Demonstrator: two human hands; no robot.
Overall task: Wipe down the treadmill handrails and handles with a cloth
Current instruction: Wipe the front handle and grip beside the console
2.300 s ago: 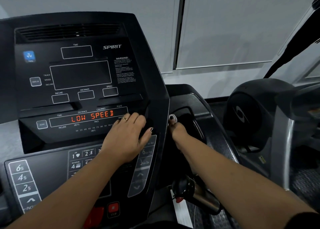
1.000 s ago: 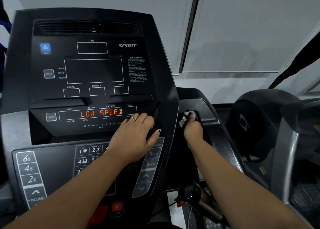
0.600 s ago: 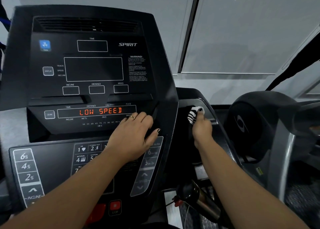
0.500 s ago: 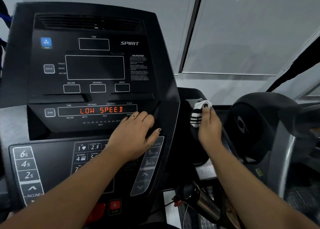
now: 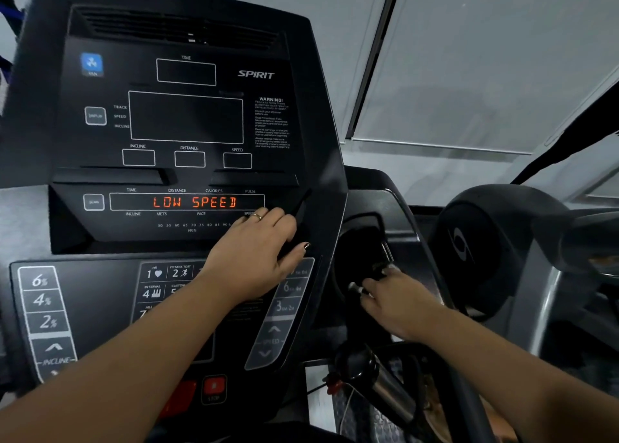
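Note:
The black treadmill console [image 5: 187, 117] fills the left, its display reading LOW SPEED. My left hand [image 5: 254, 255] rests flat on the console's lower right, fingers over the display ledge, thumb spread toward the speed keys. My right hand [image 5: 398, 298] is at the dark side pocket [image 5: 358, 244] right of the console. It grips a striped black-and-white cloth [image 5: 354, 287], of which only small bits show past the fingers. Below it a black-and-silver handle grip [image 5: 385, 389] juts out.
A red stop button [image 5: 214, 386] and a red safety clip [image 5: 332, 387] sit at the console's bottom. Another grey and black exercise machine [image 5: 475, 241] stands close on the right. A pale wall and blinds lie behind.
My right hand has slid with the cloth from the pocket's upper rim down and back toward me. My left hand has stayed in place on the console.

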